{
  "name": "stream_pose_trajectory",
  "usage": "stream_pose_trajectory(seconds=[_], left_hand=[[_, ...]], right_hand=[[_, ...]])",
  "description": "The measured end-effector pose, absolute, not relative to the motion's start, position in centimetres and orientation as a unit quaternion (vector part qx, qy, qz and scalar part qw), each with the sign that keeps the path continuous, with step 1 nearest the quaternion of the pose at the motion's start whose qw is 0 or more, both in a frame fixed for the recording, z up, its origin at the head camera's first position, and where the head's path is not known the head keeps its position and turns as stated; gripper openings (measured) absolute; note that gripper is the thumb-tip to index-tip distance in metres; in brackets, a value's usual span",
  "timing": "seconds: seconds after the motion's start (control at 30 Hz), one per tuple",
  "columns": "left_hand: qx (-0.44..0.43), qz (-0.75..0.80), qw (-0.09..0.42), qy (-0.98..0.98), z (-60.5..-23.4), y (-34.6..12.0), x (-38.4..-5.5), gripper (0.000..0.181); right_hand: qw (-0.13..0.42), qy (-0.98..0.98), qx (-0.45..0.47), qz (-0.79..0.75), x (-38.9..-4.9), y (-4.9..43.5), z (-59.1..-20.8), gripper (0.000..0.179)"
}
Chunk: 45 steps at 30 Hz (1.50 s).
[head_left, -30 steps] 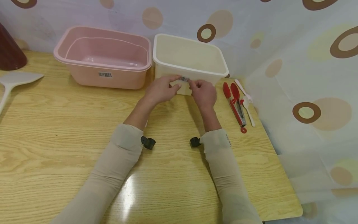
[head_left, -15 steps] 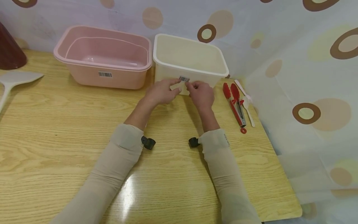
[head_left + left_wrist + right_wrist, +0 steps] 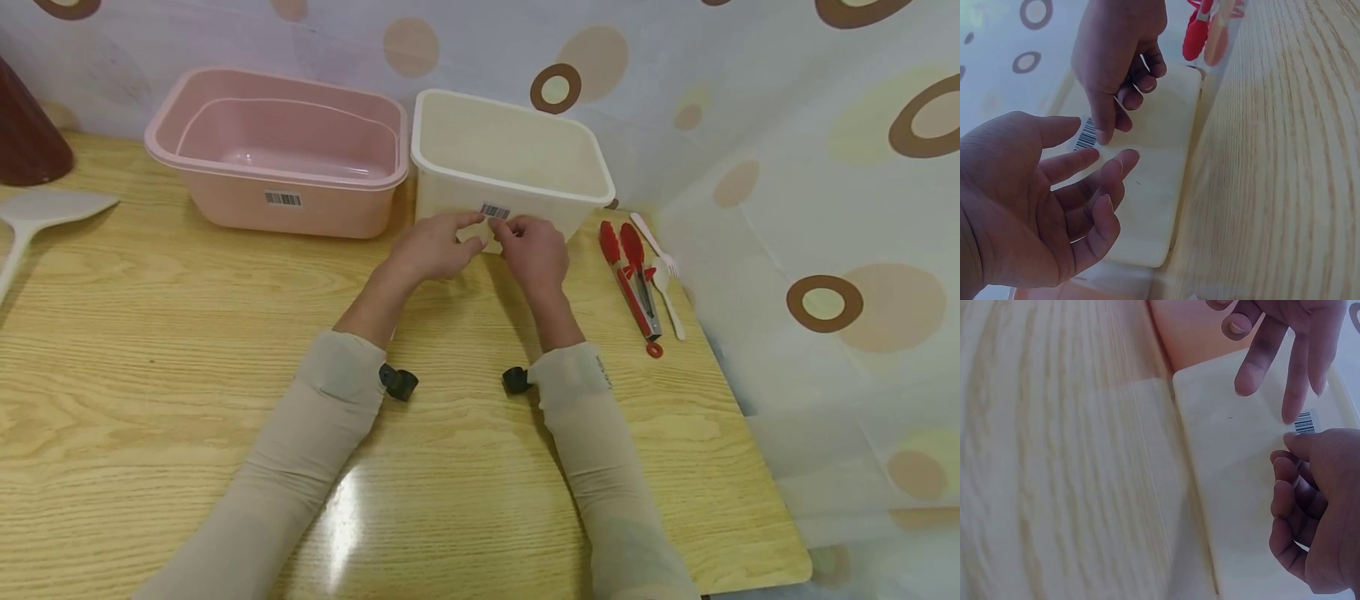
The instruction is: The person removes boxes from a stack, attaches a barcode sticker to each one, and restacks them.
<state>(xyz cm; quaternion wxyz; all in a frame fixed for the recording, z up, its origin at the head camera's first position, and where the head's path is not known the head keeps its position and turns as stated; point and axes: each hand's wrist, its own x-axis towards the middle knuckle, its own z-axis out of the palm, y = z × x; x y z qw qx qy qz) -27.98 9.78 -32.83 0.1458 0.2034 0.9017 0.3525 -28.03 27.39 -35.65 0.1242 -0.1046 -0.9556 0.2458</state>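
A cream plastic bin [image 3: 447, 193] stands at the back, with a barcode label [image 3: 496, 211] on its front wall. My left hand [image 3: 435, 245] is at the label's left end; its fingers are spread and loosely bent, the index fingertip near the lower left corner. From the other side, my right hand [image 3: 536, 254] puts its thumb tip to the lower edge of the label. In the right wrist view, the other fingers of that right hand [image 3: 1325, 500] are curled, with nothing visible in them. Whether the thumb lifts or presses the label's edge cannot be told.
Left of the cream bin stands a pink bin [image 3: 288, 212] with its own barcode. Red-tipped tongs [image 3: 633, 283], a pale fork [image 3: 654, 243] and a pale spoon [image 3: 667, 298] lie to the right. A white spatula [image 3: 45, 212] and a dark red container [image 3: 28, 137] are far left.
The right hand has slid left along the label's lower edge, uncovering its right end. The left hand has dropped slightly at the label's left end.
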Motion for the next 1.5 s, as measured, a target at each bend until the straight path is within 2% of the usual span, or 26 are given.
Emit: stream_pose_trajectory(seconds=[1.5], left_hand=[[0.199,0.346,0.152,0.904,-32.82,9.76,-27.88,0.057]], right_hand=[[0.134,-0.951,-0.119,0.253,-27.48,27.88,-35.66,0.045]])
